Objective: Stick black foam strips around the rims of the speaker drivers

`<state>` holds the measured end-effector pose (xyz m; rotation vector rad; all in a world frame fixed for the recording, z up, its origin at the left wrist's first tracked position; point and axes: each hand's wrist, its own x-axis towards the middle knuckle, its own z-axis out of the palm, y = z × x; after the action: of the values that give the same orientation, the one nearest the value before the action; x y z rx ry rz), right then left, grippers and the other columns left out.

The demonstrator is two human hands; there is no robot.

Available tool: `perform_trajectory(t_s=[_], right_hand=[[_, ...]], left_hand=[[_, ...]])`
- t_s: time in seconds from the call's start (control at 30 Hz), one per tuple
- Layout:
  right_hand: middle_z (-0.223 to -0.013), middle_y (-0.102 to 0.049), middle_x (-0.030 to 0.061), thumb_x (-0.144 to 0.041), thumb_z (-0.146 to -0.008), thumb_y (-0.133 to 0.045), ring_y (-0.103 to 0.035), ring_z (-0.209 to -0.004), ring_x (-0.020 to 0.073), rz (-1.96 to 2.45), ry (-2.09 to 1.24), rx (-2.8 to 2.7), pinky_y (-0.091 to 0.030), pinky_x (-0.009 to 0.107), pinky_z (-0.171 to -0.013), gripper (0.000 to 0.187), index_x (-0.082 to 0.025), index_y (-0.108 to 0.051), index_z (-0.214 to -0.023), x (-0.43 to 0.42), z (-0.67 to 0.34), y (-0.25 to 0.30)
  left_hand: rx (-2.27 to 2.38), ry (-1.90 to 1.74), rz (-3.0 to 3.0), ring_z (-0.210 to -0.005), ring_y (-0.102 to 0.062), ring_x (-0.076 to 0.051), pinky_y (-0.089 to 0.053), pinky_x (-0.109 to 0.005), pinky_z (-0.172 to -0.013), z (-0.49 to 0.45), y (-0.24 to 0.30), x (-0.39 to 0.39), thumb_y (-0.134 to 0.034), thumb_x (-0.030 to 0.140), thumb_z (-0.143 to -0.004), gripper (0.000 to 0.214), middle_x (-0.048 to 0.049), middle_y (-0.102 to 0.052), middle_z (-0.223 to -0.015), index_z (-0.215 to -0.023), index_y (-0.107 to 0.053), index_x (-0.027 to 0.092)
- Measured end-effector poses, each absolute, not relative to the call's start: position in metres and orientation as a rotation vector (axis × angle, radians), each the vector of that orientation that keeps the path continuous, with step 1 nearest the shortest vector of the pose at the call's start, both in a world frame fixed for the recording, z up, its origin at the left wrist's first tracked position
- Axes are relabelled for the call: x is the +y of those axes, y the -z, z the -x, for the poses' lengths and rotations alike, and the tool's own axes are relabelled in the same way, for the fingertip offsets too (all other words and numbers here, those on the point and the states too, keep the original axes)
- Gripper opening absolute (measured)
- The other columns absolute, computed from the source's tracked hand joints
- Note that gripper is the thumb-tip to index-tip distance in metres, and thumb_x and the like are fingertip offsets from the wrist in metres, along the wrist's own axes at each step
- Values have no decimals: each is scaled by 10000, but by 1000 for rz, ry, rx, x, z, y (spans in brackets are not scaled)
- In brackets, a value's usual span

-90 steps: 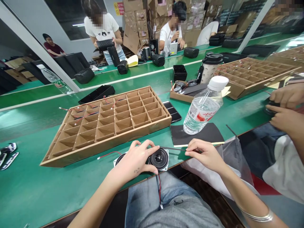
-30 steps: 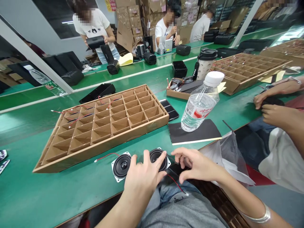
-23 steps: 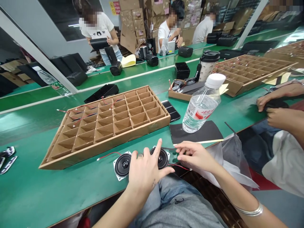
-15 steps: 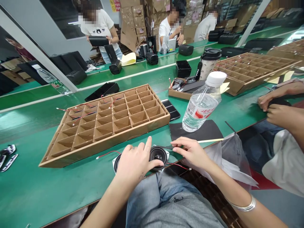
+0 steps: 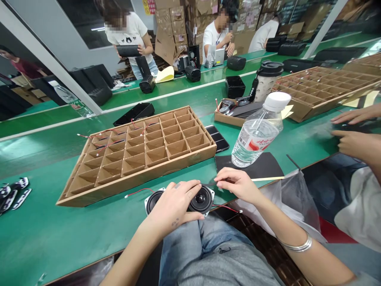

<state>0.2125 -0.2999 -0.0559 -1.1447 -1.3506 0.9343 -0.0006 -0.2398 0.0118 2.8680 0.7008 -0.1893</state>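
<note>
A cardboard tray [image 5: 139, 178], divided into open cells, lies on the green bench; several cells toward its far left hold parts with red leads. In front of it, near the bench edge, sits the first speaker [image 5: 153, 201], partly covered by the left hand [image 5: 175, 200]; a red wire [image 5: 139, 193] runs out to its left. The left fingers lie close together and reach the upper edge of the second speaker [image 5: 201, 198], with the thumb set apart along its lower edge (whether they grip it cannot be told). This speaker lies cone up, just beside the first. A dark strip [image 5: 210, 184] extends from its upper edge to the right hand [image 5: 238, 184], whose thumb and fingertips pinch the strip's end. Behind the right hand, a water bottle [image 5: 254, 133] stands on a black sheet [image 5: 269, 165]. At far right, a co-worker's hands [image 5: 357, 145] rest at the bench.
</note>
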Motion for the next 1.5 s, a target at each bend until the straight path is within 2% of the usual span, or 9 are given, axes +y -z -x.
perform_trajectory(t_s=[0.17, 0.43, 0.53, 0.63, 0.77, 0.97, 1.1, 1.3, 1.5], right_hand=[[-781, -585, 38, -300, -743, -645, -558, -700, 128, 1127, -947, -1351, -464, 248, -598, 136, -168, -650, -775, -294, -212, 57], [-783, -575, 29, -285, -718, -662, -560, -691, 115, 1134, -1036, -1341, -469, 238, -605, 135, -165, -660, -778, -286, -212, 57], [-753, -558, 15, -300, -721, -654, -550, -599, 91, 1162, -1069, -1288, -441, 199, -487, 161, -154, -628, -786, -284, -211, 59], [-674, -532, -5, -334, -733, -638, -517, -482, 73, 1211, -1109, -1222, -327, 150, -331, 213, -146, -583, -815, -280, -210, 62], [-799, -549, 21, -350, -709, -652, -546, -499, 80, 1229, -1137, -1168, -300, 131, -291, 340, -160, -541, -969, -277, -209, 62], [-771, -538, 36, -339, -727, -639, -524, -485, 68, 1172, -1194, -1230, -304, 133, -291, 229, -123, -595, -786, -276, -210, 60], [-806, -537, 32, -312, -752, -618, -512, -471, 54, 1112, -1169, -1260, -294, 132, -290, 177, -144, -567, -778, -276, -210, 56], [-824, -536, 22, -220, -777, -592, -524, -548, 59, 1028, -1047, -1375, -472, 202, -493, 86, -161, -593, -714, -281, -208, 47], [-810, -542, 33, -178, -786, -589, -521, -600, 87, 1074, -881, -1451, -471, 213, -504, 56, -176, -627, -745, -292, -215, 56]], left_hand=[[856, 136, -2839, -1082, -506, -261, -440, -408, -826, -3, -6, -247, -595, 497, -731, 627, -90, -457, -1304, -1246, -423, 183], [917, 121, -2775, -1095, -500, -253, -446, -415, -837, -4, -2, -251, -600, 486, -731, 630, -77, -452, -1306, -1252, -413, 187], [906, 112, -2786, -1074, -510, -261, -447, -419, -827, -3, -3, -251, -595, 553, -703, 679, -76, -457, -1304, -1251, -414, 195], [919, 113, -2790, -1061, -517, -267, -445, -427, -827, -4, -3, -251, -583, 593, -682, 703, -80, -464, -1300, -1237, -429, 190], [951, 113, -2800, -1034, -530, -262, -449, -426, -814, -7, -3, -252, -599, 561, -689, 664, -70, -484, -1282, -1220, -448, 191], [965, 145, -2787, -1035, -530, -264, -449, -426, -813, -6, -5, -252, -586, 564, -702, 654, -56, -479, -1291, -1227, -445, 200], [985, 172, -2780, -1034, -535, -265, -454, -429, -803, -6, -5, -253, -590, 558, -703, 659, -49, -465, -1306, -1239, -433, 208], [1026, 148, -2787, -1003, -545, -258, -459, -431, -789, -8, -3, -257, -596, 538, -711, 649, -41, -477, -1294, -1241, -428, 203], [1072, 147, -2782, -987, -557, -255, -458, -416, -795, -8, -2, -259, -594, 533, -719, 633, -55, -487, -1283, -1238, -429, 211]])
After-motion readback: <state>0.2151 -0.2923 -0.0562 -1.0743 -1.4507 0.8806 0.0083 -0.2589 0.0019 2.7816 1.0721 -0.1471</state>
